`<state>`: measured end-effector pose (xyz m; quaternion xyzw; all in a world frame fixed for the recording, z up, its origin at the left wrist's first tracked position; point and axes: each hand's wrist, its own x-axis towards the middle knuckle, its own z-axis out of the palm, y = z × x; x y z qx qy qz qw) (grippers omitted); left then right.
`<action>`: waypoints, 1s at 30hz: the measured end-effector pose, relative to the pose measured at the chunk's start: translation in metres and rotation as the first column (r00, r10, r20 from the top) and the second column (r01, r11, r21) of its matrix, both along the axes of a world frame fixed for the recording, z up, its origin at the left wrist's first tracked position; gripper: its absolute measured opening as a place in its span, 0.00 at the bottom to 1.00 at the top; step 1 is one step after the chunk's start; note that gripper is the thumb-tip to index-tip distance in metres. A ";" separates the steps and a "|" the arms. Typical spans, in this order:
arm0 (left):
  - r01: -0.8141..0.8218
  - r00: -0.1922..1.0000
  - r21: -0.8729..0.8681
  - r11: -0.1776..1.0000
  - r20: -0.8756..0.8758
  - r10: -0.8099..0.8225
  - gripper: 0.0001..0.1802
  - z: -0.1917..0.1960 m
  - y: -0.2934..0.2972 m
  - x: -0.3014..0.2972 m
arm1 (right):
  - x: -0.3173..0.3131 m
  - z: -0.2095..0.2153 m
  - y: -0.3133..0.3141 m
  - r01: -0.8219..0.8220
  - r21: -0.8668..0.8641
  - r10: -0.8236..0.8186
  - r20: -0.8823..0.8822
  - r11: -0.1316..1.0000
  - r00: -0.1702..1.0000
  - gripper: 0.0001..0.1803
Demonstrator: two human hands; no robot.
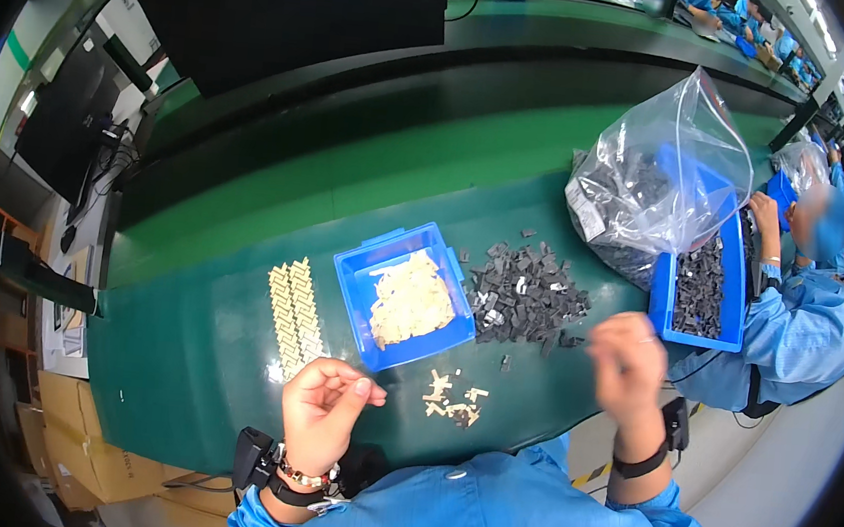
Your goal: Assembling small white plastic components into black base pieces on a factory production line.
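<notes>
My left hand (325, 411) is closed in a pinch at the near end of two columns of pale yellow strips (294, 311), laid in a herringbone pattern on the green mat. Anything between its fingertips is too small to make out. My right hand (628, 370) hangs to the right of a heap of small dark grey pieces (530, 295); motion smears its fingers. Between the columns and the heap stands a blue bin (374, 355) holding many loose pale yellow pieces (412, 301). A small scatter of pale and dark pieces (450, 402) lies between my hands.
A clear plastic bag (651, 173) of dark pieces leans against another blue bin (701, 340) at right. Beside it sits a co-worker in a blue sleeve (798, 327). A black panel (293, 21) stands at the back; cardboard boxes (101, 436) are at lower left.
</notes>
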<state>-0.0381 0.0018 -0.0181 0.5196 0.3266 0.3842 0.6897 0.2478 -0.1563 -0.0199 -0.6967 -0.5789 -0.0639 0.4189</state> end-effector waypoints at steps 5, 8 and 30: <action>0.050 0.994 0.074 0.996 -0.099 -0.043 0.04 0.005 -0.009 0.000 | -0.054 -0.025 0.028 -0.391 -0.374 0.364 -0.142 0.841 0.920 0.07; 0.072 0.994 0.094 0.993 -0.086 -0.064 0.04 0.001 -0.011 -0.003 | -0.064 -0.029 0.028 -0.343 -0.487 0.369 -0.045 0.803 0.928 0.06; 0.315 0.922 0.053 0.947 -0.251 -0.293 0.03 -0.012 -0.016 0.005 | -0.068 -0.032 0.038 -0.272 -0.579 0.449 0.185 0.768 0.874 0.11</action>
